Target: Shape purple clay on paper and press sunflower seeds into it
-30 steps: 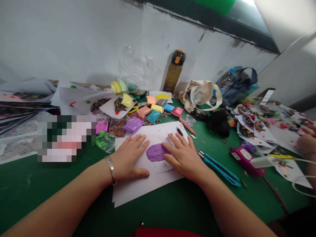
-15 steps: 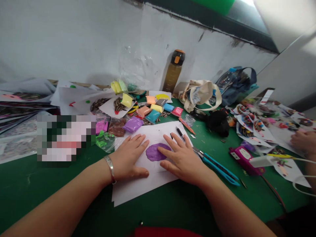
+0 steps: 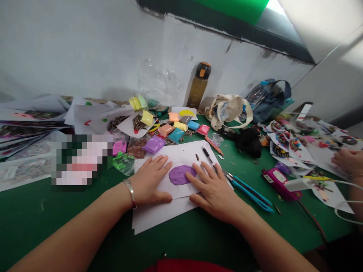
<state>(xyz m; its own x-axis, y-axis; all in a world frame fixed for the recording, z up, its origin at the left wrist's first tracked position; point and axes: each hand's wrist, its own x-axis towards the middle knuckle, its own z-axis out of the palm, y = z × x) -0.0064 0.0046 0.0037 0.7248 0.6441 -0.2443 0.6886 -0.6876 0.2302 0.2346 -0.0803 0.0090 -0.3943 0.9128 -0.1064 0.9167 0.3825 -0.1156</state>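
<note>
Purple clay [image 3: 178, 175], long axis left-right across paper [image 3: 159, 217]; left hand [image 3: 150, 181], right hand [image 3: 217, 192] splayed, latter touching clay.

No legible text anywhere, white label [image 3: 279, 176] on the magenta device [image 3: 279, 186] too small to read

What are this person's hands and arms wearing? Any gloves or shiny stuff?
The left hand has a narrow, shiny silver bracelet around its wrist. The right hand has none. Neither wears a glove, and no sleeves show on the forearms.
</note>
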